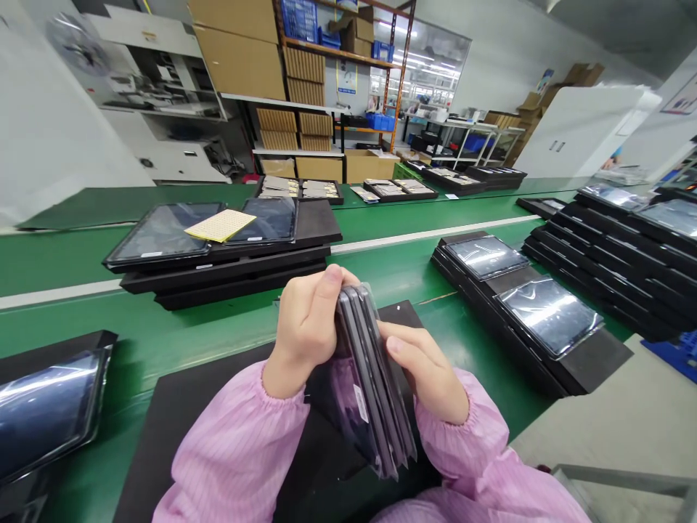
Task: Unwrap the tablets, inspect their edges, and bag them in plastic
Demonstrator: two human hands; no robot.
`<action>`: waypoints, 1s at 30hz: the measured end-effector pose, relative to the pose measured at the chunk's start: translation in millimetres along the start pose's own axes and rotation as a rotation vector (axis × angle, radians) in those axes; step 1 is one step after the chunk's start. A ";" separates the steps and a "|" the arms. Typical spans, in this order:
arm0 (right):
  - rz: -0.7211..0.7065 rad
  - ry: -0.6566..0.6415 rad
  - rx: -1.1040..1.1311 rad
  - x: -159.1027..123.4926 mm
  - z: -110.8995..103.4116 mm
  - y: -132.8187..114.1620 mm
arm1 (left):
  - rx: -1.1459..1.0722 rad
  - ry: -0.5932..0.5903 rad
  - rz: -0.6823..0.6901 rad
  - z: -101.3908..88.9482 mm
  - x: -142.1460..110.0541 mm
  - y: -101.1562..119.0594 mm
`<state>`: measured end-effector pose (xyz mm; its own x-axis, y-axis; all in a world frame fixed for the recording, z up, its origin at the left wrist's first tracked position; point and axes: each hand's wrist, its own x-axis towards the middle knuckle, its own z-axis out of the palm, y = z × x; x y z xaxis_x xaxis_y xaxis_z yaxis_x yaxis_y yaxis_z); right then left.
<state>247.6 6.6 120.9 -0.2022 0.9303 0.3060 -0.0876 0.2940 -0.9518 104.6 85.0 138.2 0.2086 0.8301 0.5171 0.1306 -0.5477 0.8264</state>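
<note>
Green counter (462, 349) across a workshop, orange-framed rack (403, 65) and cardboard boxes (239, 58) behind. Stack of flat panels (370, 378), dark, glossy and film-covered, held on edge and tilted, over black mat (188, 399) at front; can't tell if its lower end touches. Left hand (308, 319) closed around the upper left edge, thumb up. Right hand (422, 363) gripping the right side, fingers partly curled; far-side fingers hidden. White label (360, 403) on the left-facing panel. Black trays (223, 276) beyond left hand carry two screens, yellow sheet (221, 225) lying across both. More trays (490, 334) at right, two screens on top; taller pile (604, 269) beside them. Another screen (49, 399), left edge, cut off.
</note>
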 end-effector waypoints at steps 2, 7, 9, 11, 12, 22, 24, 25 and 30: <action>-0.011 0.012 0.045 1.0 1.3 1.2 | -0.017 -0.018 -0.002 -0.7 0.4 1.2; -0.003 0.068 -0.002 -2.5 4.6 -0.3 | -0.012 -0.041 -0.006 0.9 -0.7 3.1; -0.021 0.096 -0.015 -3.9 6.1 -1.3 | 0.009 -0.045 0.001 1.6 -1.7 3.7; -0.033 0.139 -0.048 -4.7 7.0 -1.3 | 0.034 -0.046 0.022 2.3 -2.8 4.4; -0.036 0.162 -0.072 -4.8 7.1 -1.0 | 0.042 -0.047 0.040 2.7 -3.5 4.8; -0.188 0.235 -0.314 -0.2 9.3 -0.9 | 0.043 -0.056 0.097 4.2 -6.4 6.1; -0.214 0.281 -0.332 0.4 13.6 2.4 | 0.028 -0.050 0.084 2.7 -5.3 5.0; -0.218 0.305 -0.320 0.4 15.6 4.5 | 0.018 -0.053 0.081 1.8 -4.8 4.5; -0.200 0.297 -0.201 -2.0 17.3 12.2 | -0.040 -0.078 0.076 -0.9 -2.3 3.7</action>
<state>230.1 4.5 109.1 0.0922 0.8645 0.4941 0.1018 0.4855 -0.8683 103.7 81.2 140.2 0.2917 0.7749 0.5607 0.0732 -0.6026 0.7947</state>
